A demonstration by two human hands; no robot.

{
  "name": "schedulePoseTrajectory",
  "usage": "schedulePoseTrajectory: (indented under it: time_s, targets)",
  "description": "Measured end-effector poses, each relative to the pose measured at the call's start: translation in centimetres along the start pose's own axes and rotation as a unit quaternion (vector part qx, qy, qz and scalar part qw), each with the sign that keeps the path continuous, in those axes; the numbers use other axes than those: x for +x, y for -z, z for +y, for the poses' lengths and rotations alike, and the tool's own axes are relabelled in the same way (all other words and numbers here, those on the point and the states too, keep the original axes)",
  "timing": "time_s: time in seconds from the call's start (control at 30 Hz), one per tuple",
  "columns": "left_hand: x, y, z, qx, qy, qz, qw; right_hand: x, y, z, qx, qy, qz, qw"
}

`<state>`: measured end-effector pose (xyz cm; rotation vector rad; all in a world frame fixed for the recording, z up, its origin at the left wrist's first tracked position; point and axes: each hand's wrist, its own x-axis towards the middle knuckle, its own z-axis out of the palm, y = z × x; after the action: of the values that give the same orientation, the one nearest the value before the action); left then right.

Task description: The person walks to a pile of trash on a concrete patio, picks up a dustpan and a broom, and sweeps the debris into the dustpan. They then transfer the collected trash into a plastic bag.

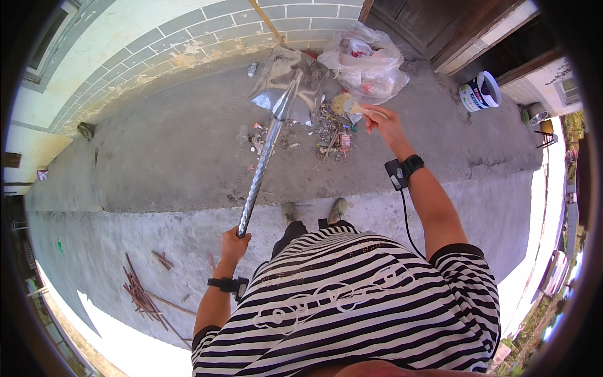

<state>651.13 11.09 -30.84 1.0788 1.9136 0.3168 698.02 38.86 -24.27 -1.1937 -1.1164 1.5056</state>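
My left hand (237, 246) grips the end of the long, spiral-patterned handle of a shiny metal dustpan or shovel (264, 165). Its wide, flat pan rests on the concrete floor near the wall. In my right hand (386, 126) is a flat brush (348, 105) by its wooden handle, its straw-coloured bristles close to the floor. Beside the pan's right edge lies a heap of litter (330, 125), with dirt, paper scraps and sticks. More scraps (258, 141) are scattered left of the handle. The bristle tips lie between this heap and a plastic bag.
A stuffed translucent plastic bag (370, 66) stands by the wall, right of the pan. A wooden pole (266, 21) leans there. Further right is a white bucket (480, 92). A small bottle (252, 69) lies left of the pan. Sticks (141, 294) lie on the lower floor, below a step edge.
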Motion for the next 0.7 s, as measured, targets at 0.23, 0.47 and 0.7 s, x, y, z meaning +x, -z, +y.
schedulePoseTrajectory:
  time_s: [0.23,0.47,0.7]
  targets:
    - [1.3,0.0,0.1,0.212,-0.047,0.063,0.974,-0.5,-0.6,-0.7,-0.034,0.058,-0.036,0.997]
    - [-1.9,1.0,2.5,0.038,-0.025,0.033,0.998,-0.6,0.6,0.2,-0.065,0.028,0.012,0.997]
    - [1.1,-0.3,-0.7,0.213,-0.03,0.04,0.976,-0.3,-1.4,-0.6,0.022,0.063,-0.008,0.998]
